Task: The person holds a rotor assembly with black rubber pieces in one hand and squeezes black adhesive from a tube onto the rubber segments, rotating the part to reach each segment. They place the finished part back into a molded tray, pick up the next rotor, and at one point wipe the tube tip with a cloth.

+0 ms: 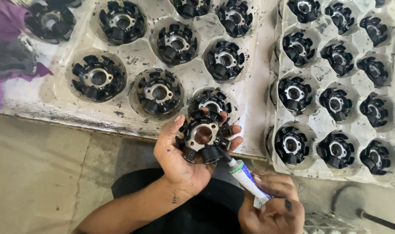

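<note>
Lower right, nearest the lens: right hand (272, 207) curled snugly around a small white-and-blue squeeze tube (248, 178), green collar and dark nozzle aimed up-left, tip touching the lower rim of the stator core (202, 136). Left hand (180, 156) cupped beneath that core, palm up, thumb hooked on the left edge, fingertips (234, 129) wrapped over the right edge; held just in front of the bench edge, above a dark-clothed lap. Core itself: ring of bare grey metal with a round centre bore and small mounting holes, ringed by black moulded plastic pole pieces standing out like short teeth. Judged dense and stiff for its size, no give under pressure; metal face likely slick, black teeth offering the better purchase. Best gripped by the outer teeth, as now, keeping the metal face and bore free. Plastic tips probably the weak point if knocked or dropped. Tube soft-walled, likely yielding to a light squeeze. Smudges of dark grime on both hands. Beyond, matching cores seated one per round pocket in two thin clear plastic trays: left tray (132, 56) scuffed and speckled with black flecks, right tray (319, 73) just beside it, pockets closer together. Purple and grey cloth (6, 52) bunched at the far left corner. Bare concrete floor (41, 173) below left.
</note>
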Action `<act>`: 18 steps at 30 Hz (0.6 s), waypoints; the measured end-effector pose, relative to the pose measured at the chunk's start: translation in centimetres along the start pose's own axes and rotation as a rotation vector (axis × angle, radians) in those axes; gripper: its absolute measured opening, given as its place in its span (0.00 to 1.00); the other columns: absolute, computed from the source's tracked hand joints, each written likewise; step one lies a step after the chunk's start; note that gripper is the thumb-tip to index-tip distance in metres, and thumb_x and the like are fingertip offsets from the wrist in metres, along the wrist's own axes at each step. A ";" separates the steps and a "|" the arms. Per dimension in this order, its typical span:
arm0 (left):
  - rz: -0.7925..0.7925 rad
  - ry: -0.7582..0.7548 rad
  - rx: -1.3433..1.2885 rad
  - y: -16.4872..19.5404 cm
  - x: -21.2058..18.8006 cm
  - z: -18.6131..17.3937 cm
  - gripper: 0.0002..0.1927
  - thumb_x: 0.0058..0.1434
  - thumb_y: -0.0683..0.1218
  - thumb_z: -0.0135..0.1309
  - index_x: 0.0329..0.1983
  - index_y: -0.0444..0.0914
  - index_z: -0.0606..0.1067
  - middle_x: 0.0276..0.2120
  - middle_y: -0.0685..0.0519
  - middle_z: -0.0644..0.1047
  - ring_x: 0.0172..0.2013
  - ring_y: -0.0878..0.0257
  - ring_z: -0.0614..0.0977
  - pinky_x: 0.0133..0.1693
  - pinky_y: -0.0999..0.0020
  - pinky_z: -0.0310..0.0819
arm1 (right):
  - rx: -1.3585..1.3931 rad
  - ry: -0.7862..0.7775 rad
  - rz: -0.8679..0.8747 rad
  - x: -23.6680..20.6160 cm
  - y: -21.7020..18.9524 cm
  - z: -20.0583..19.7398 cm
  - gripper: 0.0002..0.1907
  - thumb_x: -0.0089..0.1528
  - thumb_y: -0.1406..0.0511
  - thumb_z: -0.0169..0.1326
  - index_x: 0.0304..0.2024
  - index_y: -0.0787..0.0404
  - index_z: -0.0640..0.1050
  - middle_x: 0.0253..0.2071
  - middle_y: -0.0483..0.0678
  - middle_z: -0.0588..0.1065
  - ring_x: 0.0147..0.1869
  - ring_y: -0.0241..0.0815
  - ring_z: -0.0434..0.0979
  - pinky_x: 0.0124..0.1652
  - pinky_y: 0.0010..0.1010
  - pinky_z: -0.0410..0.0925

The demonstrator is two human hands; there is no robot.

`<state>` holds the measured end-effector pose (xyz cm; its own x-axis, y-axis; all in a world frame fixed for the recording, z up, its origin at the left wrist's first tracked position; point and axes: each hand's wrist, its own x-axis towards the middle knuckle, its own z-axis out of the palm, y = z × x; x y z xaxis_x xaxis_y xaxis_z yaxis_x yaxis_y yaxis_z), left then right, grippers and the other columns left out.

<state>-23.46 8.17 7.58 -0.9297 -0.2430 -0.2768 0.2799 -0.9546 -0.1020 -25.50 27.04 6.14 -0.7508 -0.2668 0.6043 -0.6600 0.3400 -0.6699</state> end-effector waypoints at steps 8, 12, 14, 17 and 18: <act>0.052 -0.077 0.147 4.4 0.8 0.6 0.23 0.66 0.57 0.48 0.51 0.34 0.75 0.51 0.36 0.77 0.51 0.31 0.79 0.54 0.34 0.74 | 0.483 0.398 0.015 -0.3 2.8 1.8 0.27 0.59 0.78 0.67 0.46 0.56 0.63 0.35 0.50 0.75 0.38 0.43 0.79 0.44 0.34 0.77; 0.115 -0.006 0.329 7.3 2.2 1.5 0.21 0.65 0.56 0.48 0.48 0.35 0.75 0.48 0.36 0.79 0.49 0.31 0.81 0.51 0.34 0.76 | 0.475 0.340 0.005 0.2 4.9 3.7 0.26 0.56 0.76 0.66 0.45 0.60 0.63 0.37 0.53 0.76 0.43 0.45 0.79 0.47 0.35 0.75; 0.138 0.057 0.414 8.7 3.3 2.1 0.20 0.63 0.56 0.48 0.46 0.36 0.74 0.46 0.36 0.79 0.48 0.31 0.82 0.50 0.34 0.78 | 0.399 0.283 -0.029 0.2 6.0 5.0 0.26 0.57 0.76 0.66 0.42 0.57 0.61 0.38 0.54 0.75 0.42 0.45 0.78 0.46 0.34 0.75; 0.155 0.024 0.527 10.9 5.8 3.1 0.21 0.61 0.56 0.48 0.47 0.36 0.75 0.46 0.37 0.79 0.46 0.34 0.83 0.46 0.37 0.80 | 0.304 0.236 -0.084 0.1 7.5 6.8 0.25 0.59 0.75 0.66 0.40 0.56 0.60 0.39 0.54 0.75 0.41 0.45 0.78 0.44 0.34 0.75; 0.151 0.026 0.573 11.6 7.0 3.5 0.20 0.60 0.56 0.48 0.46 0.37 0.75 0.45 0.38 0.80 0.44 0.36 0.83 0.43 0.39 0.80 | 0.277 0.228 -0.103 0.2 8.0 7.4 0.25 0.59 0.74 0.65 0.40 0.57 0.60 0.40 0.54 0.75 0.41 0.45 0.78 0.44 0.34 0.75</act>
<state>-27.56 -5.21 7.79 -0.8813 -0.3862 -0.2723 0.2280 -0.8522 0.4708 -31.10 23.01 -2.31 -0.6752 -0.0686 0.7344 -0.7376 0.0567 -0.6728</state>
